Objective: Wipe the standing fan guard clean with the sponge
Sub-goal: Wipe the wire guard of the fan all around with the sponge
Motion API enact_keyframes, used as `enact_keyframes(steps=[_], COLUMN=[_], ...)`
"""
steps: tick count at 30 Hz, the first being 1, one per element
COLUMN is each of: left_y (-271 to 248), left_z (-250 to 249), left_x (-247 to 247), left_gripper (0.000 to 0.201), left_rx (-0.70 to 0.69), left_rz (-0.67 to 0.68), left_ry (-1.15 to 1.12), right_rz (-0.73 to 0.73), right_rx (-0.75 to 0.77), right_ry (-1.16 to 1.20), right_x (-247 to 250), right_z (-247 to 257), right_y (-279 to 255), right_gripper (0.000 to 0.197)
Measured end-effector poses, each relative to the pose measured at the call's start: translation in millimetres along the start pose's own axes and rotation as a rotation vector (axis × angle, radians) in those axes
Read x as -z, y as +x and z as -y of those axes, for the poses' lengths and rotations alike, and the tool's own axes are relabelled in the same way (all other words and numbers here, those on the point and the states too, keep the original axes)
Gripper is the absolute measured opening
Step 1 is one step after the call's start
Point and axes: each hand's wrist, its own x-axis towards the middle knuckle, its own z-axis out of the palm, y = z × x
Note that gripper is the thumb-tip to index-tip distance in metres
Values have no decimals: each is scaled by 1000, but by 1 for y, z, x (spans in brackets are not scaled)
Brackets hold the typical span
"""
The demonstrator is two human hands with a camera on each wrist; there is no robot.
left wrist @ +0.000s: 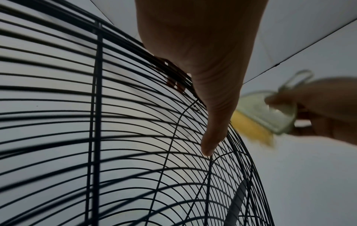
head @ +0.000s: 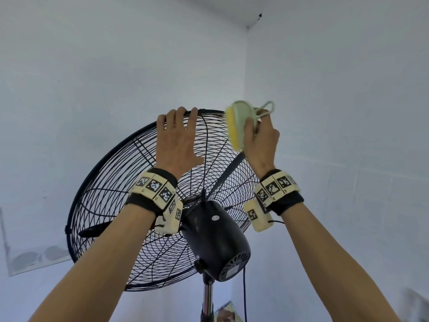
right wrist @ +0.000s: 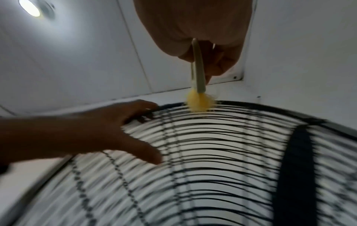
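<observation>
The black wire fan guard (head: 139,240) faces away from me, seen from behind. My left hand (head: 176,140) lies on its upper part, fingers hooked over the top rim and thumb spread on the wires. The left wrist view shows the thumb (left wrist: 210,137) on the guard (left wrist: 135,137). My right hand (head: 262,140) grips a yellow sponge (head: 236,126) with a pale green backing and a cord loop. The yellow face touches the top right of the rim. The right wrist view shows the sponge (right wrist: 199,100) on the rim of the guard (right wrist: 212,152), just right of my left hand (right wrist: 86,133).
The black motor housing (head: 216,238) sticks out toward me on a metal pole (head: 207,296), with a cable hanging beside it. A dark blade (right wrist: 293,152) sits inside the guard. White walls meet in a corner behind the fan. A ceiling light (right wrist: 31,7) glows above.
</observation>
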Motion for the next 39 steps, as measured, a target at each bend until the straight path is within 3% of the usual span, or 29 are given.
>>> enact_keyframes(steps=[5,12,16,21,24,28,31,36,39], left_y=[-2,-5,-2,-5,-5,-3,-1,-1,-3], left_z=[3,5,-2,-1,2,0,-3,-2,3], left_x=[1,8,7,7,8,7,6,5,6], left_gripper=[127,128,129,135,137,136,137,133,134], left_rx=[-10,1,-7,24,30,29,26,21,27], left_rz=[-27,16,7,0,22,30,34,22,31], left_ry=[-7,-14,6,39,54,41,50,50,46], right_rz=[86,-40,-10,165,132,73,89,161,124], right_rx=[153,-116,-15,75,11,-222,-149,109,76], right_ry=[91,-138,-1,102,31,-130,-89,107,62], right_x=[-20,5,1,-27,-23,6,11,-18,-24], right_z=[30,-33,0,35,12,-25,-14,35,21], right_y=[-13,15,27,31,43,50,50,24,21], right_gripper=[25,31,30,28,34,34,33,28,29])
